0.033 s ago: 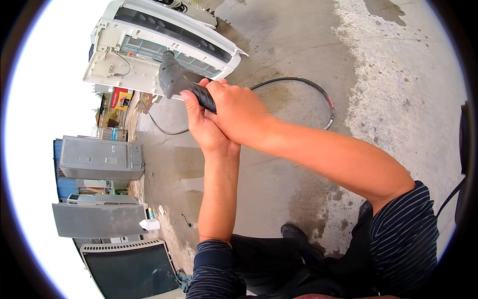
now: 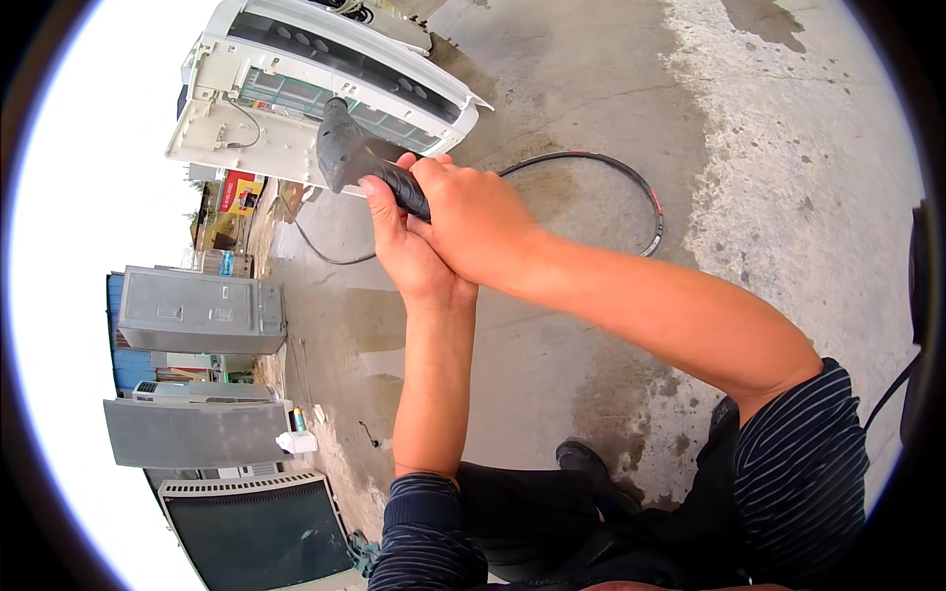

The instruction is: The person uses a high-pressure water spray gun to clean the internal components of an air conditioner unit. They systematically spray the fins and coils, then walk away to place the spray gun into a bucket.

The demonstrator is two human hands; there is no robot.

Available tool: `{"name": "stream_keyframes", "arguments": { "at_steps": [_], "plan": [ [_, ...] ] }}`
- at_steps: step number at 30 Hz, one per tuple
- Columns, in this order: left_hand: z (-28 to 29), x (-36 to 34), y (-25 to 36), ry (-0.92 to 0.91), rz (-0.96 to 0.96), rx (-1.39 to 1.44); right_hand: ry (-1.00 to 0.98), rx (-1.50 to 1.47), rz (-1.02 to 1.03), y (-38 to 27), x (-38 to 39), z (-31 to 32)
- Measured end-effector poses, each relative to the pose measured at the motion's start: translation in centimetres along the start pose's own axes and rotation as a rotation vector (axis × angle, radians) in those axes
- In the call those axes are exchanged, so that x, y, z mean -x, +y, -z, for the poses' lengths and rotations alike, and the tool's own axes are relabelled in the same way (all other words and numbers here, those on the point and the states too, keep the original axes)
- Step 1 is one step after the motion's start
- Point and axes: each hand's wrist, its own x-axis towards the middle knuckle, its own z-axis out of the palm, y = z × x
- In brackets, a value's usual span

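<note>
Both my hands are on a dark grey, hose-fed cleaning gun [image 2: 340, 148] with a ribbed black handle. My right hand [image 2: 478, 222] is wrapped round the handle's near end. From underneath, my left hand [image 2: 414, 258] cups the grip and the right hand, its thumb lying along the handle. The gun's narrow tip points away from me at a white wall air conditioner [image 2: 296, 67], overlapping its filters in the view; whether they touch I cannot tell. The unit's front panel [image 2: 212, 138] hangs open, with a loose wire across it and teal mesh filters [image 2: 281, 89] exposed.
A black hose [image 2: 591, 156] with red marks loops over the wet concrete floor [image 2: 552, 364]. Along the left stand a grey refrigerator [image 2: 187, 310], a grey appliance panel [image 2: 197, 433] and a large dark-screened unit [image 2: 256, 537]. My shoes are at the bottom.
</note>
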Motion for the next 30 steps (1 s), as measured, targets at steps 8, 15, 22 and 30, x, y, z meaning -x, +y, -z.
{"name": "stream_keyframes", "arguments": {
  "at_steps": [8,15,22,30],
  "plan": [
    [0.48,0.07,0.20,0.025,0.004,-0.021,0.040,0.019,0.026,0.03,0.24,-0.63],
    [0.32,-0.09,0.06,0.023,0.005,-0.021,0.047,0.009,0.035,0.22,0.15,-0.54],
    [0.76,-0.29,-0.01,0.010,-0.001,-0.031,0.055,0.033,0.061,0.49,0.16,-0.79],
    [0.71,-0.45,-0.25,0.021,0.012,-0.046,0.020,0.034,0.008,0.51,0.13,-0.46]
  ]
}}
